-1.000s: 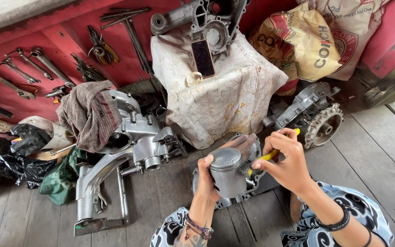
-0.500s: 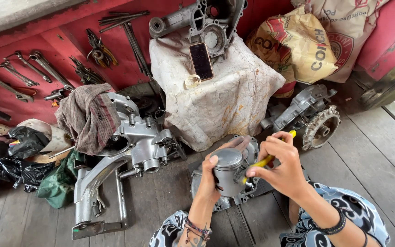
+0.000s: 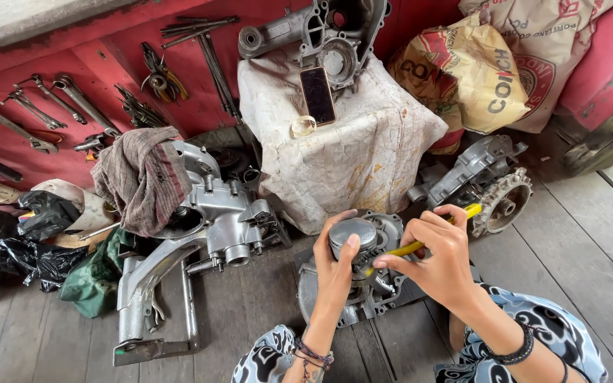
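A worn plank floor [image 3: 590,284] is seen across the bottom of the frame, backed by a red wall [image 3: 108,64] along the top. Wrenches [image 3: 58,99] and pliers [image 3: 156,74] are laid out against that wall at upper left. At top centre a block draped in a stained white cloth [image 3: 349,156] is topped by a grey engine casing [image 3: 335,32], a dark phone [image 3: 318,94] and a small glass ring [image 3: 304,125]. Printed sacks [image 3: 505,64] are piled at upper right, with a finned engine part [image 3: 494,188] below them. At centre left a large silver engine block [image 3: 214,213] is partly covered by a striped rag [image 3: 143,177].

Low in the centre, a round grey piston [image 3: 352,237] is gripped from the left by the left hand [image 3: 335,269], fingers curled against its side, above a crankcase [image 3: 370,291] on the floor. A yellow-handled tool [image 3: 427,241] is pinched in the right hand [image 3: 438,259], its tip set at the piston's side.

Against half a second ago, the grip of both hands is unchanged; the right hand is shown slightly lower, and the view has been shifted a touch.
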